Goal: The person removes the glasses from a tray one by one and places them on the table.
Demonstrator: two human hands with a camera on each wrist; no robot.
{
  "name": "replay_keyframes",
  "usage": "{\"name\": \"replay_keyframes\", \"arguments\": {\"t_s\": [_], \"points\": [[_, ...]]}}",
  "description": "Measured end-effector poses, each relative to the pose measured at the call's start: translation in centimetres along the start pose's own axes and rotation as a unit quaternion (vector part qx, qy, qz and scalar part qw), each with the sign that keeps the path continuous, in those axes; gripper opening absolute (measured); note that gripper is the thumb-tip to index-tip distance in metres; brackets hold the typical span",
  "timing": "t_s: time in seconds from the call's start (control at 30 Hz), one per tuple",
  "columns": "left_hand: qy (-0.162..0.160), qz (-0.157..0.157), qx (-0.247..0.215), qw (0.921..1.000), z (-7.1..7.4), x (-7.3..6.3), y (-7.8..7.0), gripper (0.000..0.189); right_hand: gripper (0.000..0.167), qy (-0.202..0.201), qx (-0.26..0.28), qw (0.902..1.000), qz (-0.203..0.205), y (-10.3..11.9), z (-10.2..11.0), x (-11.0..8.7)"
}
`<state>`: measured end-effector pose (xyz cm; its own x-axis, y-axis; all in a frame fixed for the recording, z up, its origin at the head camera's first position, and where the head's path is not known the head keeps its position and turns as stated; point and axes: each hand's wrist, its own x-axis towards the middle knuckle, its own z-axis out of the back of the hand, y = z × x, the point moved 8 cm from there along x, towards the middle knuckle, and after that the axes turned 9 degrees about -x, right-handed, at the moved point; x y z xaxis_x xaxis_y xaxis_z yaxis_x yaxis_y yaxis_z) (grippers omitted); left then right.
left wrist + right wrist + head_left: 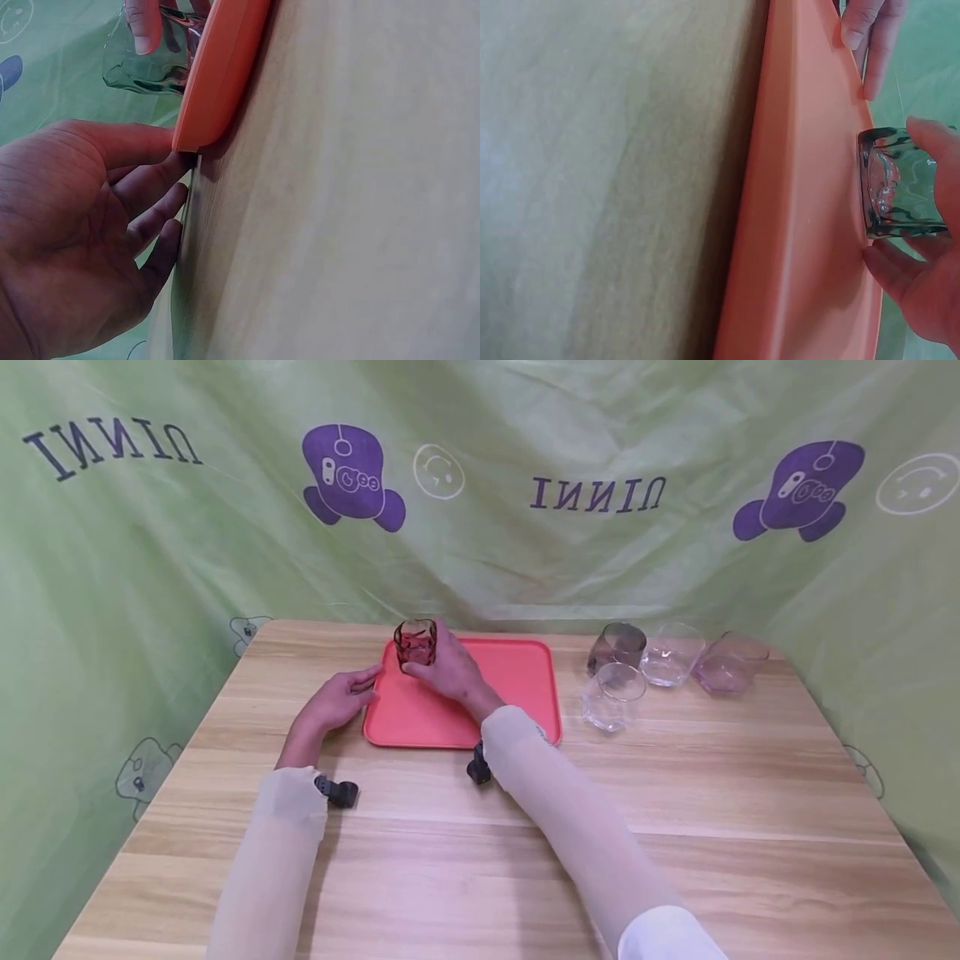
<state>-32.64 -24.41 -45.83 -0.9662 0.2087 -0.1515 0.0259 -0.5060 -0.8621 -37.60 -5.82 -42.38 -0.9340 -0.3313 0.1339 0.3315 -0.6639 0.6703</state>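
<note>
My right hand (pixel 450 664) grips a dark-tinted drinking glass (pixel 415 647), upright at the far left corner of a red tray (pixel 487 710). In the right wrist view, the thumb and fingers lie on opposite sides of the glass (pixel 900 184), its base at the tray surface. My left hand (pixel 341 697) is at the tray's left edge. A fingertip touches the tray's rim (pixel 217 82) in the left wrist view, while the other fingers are loosely bent beside it, holding nothing.
Right of the tray stand a grey glass (pixel 617 648), two clear glasses, one nearer (pixel 613 697) and one farther back (pixel 671 656), and a pinkish glass (pixel 729 664). The wooden table (pixel 420 877) meets a green printed curtain (pixel 480 560) at the back.
</note>
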Motion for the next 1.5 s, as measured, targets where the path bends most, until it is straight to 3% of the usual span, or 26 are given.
{"name": "replay_keyframes", "arguments": {"t_s": [0.47, 1.03, 1.33, 1.5], "points": [[0.007, -0.003, -0.007, 0.9999, -0.04, -0.06, -0.35, 0.054, 0.086, -0.005, 0.007, 0.999, -0.044, -0.38, -0.09, 0.61], [0.007, -0.005, -0.007, 0.9999, -0.04, -0.11, -0.41, 0.055, 0.083, -0.02, -0.012, 0.9993, -0.029, -0.1, -0.34, 0.88], [0.007, 0.002, -0.003, 1.0, 0.05, -0.04, -0.17, 0.054, 0.085, -0.018, 0.039, 0.9989, -0.021, -0.28, -0.19, 0.59], [0.008, -0.003, -0.01, 0.9999, -0.02, -0.03, -0.56, 0.053, 0.086, -0.024, 0.03, 0.9992, -0.012, -0.43, 0.16, 0.3]]}}
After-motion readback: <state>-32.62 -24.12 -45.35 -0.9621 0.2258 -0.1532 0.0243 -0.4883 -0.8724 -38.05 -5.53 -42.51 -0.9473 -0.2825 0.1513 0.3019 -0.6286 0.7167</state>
